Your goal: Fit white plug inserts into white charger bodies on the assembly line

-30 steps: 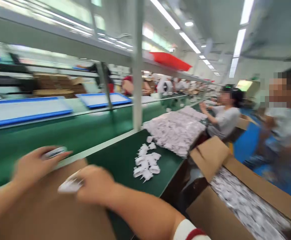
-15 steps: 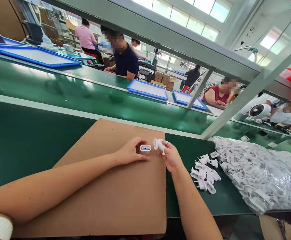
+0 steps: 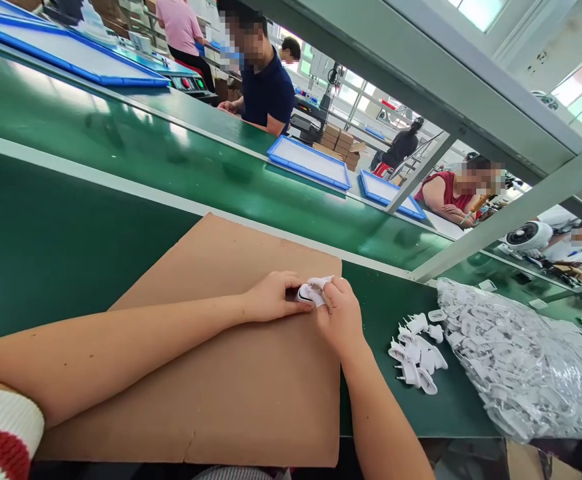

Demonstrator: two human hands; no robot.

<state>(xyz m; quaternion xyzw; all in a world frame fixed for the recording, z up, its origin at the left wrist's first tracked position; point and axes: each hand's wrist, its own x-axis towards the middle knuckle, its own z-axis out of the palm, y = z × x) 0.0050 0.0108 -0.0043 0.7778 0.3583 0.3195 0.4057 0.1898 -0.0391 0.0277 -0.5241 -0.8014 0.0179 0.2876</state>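
My left hand (image 3: pixel 273 297) is closed around a white oval charger housing (image 3: pixel 303 295), held just above a brown cardboard sheet (image 3: pixel 251 387). Meeting it from the right, my right hand (image 3: pixel 341 315) pinches a white plug cap (image 3: pixel 319 285) against the housing's open end. Fingers cover much of both parts, so I cannot tell how far they fit together. To the right of my right forearm, a loose pile of white plug caps (image 3: pixel 418 350), some with pins showing, lies on the green table.
A clear plastic bag (image 3: pixel 525 360) full of white parts lies at the right. Beyond a pale rail runs a green belt (image 3: pixel 211 157), with blue-rimmed trays (image 3: pixel 311 162) on its far side. A slanting metal post (image 3: pixel 471 230) rises at right. Several people sit across from me.
My right hand has brought the plug cap left against the charger housing; they were apart before. The housing's open end has turned partly out of sight. The camera view has tilted and shifted slightly.
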